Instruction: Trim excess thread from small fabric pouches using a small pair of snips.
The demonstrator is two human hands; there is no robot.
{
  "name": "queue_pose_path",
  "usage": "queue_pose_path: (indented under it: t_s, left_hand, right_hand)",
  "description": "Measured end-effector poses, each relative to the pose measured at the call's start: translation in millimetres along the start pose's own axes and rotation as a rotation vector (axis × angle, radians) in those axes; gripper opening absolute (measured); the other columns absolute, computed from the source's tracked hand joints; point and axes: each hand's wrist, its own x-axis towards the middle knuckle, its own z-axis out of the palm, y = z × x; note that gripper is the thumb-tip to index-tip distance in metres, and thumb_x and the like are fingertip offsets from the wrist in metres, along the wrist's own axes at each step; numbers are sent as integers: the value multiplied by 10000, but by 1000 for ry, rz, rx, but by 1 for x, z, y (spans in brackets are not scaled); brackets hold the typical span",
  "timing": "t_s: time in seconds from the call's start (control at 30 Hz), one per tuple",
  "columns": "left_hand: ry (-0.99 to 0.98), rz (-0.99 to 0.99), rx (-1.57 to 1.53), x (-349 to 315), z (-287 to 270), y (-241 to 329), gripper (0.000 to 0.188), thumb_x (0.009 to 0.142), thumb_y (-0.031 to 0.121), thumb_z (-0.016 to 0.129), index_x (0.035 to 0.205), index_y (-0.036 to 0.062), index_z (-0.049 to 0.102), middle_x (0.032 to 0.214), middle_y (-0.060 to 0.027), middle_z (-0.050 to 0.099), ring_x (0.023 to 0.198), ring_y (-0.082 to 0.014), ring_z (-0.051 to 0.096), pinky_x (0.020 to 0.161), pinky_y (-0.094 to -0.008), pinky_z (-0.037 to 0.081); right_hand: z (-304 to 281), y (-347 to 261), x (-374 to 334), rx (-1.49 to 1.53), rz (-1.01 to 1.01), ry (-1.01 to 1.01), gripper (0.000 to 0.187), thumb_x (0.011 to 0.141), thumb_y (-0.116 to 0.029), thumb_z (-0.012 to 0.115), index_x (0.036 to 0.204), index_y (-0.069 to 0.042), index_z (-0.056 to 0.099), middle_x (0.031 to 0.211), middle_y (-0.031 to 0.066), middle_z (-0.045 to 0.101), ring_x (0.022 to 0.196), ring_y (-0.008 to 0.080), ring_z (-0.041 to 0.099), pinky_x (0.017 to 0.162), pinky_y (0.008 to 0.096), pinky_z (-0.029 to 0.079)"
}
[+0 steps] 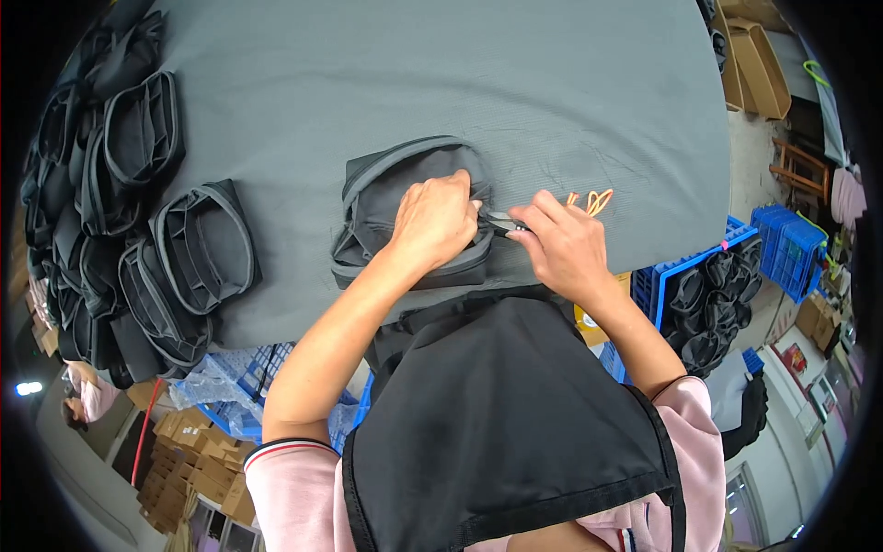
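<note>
An open dark grey pouch with a zippered rim lies on the grey-covered table in front of me. My left hand reaches over it, its fingers closed on the pouch's right-hand rim. From the right comes my right hand, closed around small thread snips. Their metal tips point left, at the rim, close to my left fingertips. Whether the blades touch the fabric or a thread, I cannot tell. Past my right knuckles, an orange looped cord sticks out.
Many similar pouches are heaped along the table's left side. Below the right edge, a blue crate holds more dark pouches. Another blue crate with clear plastic stands below the near left edge. Cardboard boxes are stacked beyond, near another person.
</note>
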Motion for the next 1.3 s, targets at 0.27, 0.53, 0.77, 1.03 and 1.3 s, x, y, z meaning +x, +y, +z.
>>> queue_pose_path:
  t_s: [0.27, 0.53, 0.77, 1.03, 1.3]
  left_hand:
    - [29, -3, -73, -4, 5, -8, 220, 786, 152, 573, 797, -52, 491, 787, -238, 580, 792, -404, 568, 697, -464, 427]
    - [12, -85, -128, -8, 6, -7, 238, 768, 158, 584, 828, -57, 501, 831, -234, 582, 829, -404, 569, 729, -465, 437]
    - [-12, -223, -116, -17, -5, 5, 338, 739, 268, 622, 834, -53, 581, 896, -186, 594, 880, -346, 582, 750, -422, 457]
    - [145, -30, 133, -7, 13, 14, 310, 734, 233, 593, 862, -49, 578, 891, -214, 601, 851, -347, 588, 759, -430, 469]
    - [-71, 62, -179, 10, -9, 0, 397, 780, 304, 663, 781, -59, 500, 687, -229, 568, 705, -361, 584, 641, -434, 421]
  right_hand:
    - [1, 10, -7, 528, 260, -72, 163, 761, -99, 667, 900, -44, 603, 791, 0, 533, 595, 128, 490, 548, 268, 416]
    - [33, 2, 46, 808, 611, -72, 315, 699, -137, 759, 867, -41, 510, 772, -26, 499, 670, 44, 411, 596, 208, 389]
    - [41, -16, 49, 700, 512, 53, 214, 678, -32, 695, 752, -19, 494, 656, 2, 514, 602, 63, 464, 540, 233, 407]
    - [39, -20, 48, 519, 387, 264, 139, 667, 28, 582, 772, -34, 515, 670, 74, 544, 566, 190, 544, 537, 310, 433]
    - [16, 7, 2, 543, 425, 313, 257, 782, -65, 631, 1013, -36, 524, 767, 33, 576, 680, 105, 544, 640, 240, 434]
